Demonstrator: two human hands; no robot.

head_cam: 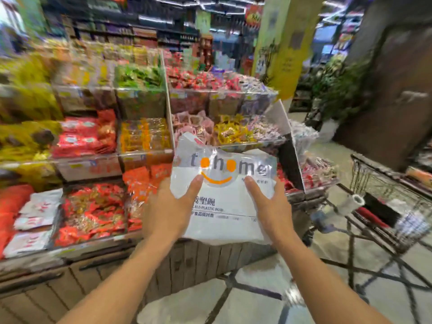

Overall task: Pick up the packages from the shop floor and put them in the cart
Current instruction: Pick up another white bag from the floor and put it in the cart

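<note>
A clear plastic package (224, 183) of white plastic bowls, printed with grey letters and an orange smile, is held up in front of me at chest height. My left hand (170, 206) grips its left side with the thumb on the front. My right hand (268, 206) grips its right side the same way. The wire shopping cart (385, 195) stands to the right, a little beyond the package, with several items in its basket.
A tiered display (140, 141) of bagged snacks and candies fills the left and centre, on a wooden base (187, 265). A yellow pillar (280, 43) rises behind it, with green plants (339, 85) and a dark wall to the right. Tiled floor (304, 288) lies below.
</note>
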